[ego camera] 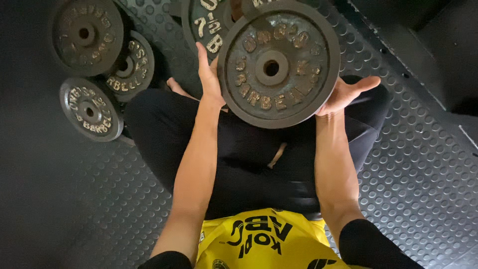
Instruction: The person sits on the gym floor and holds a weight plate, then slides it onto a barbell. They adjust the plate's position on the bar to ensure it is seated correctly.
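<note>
Seated cross-legged on a studded black rubber floor [423, 174], in black trousers and a yellow shirt; held up flat between both hands, 1 large round iron weight plate [279, 64] above the knees. Left hand [209, 74] pressed open-palmed against its left rim, fingers straight; right hand [346, 94] cupping the lower right rim, thumb out. Lying on the floor to the left, 3 smaller plates [92, 107]; another plate [204, 25] just behind the held one.
</note>
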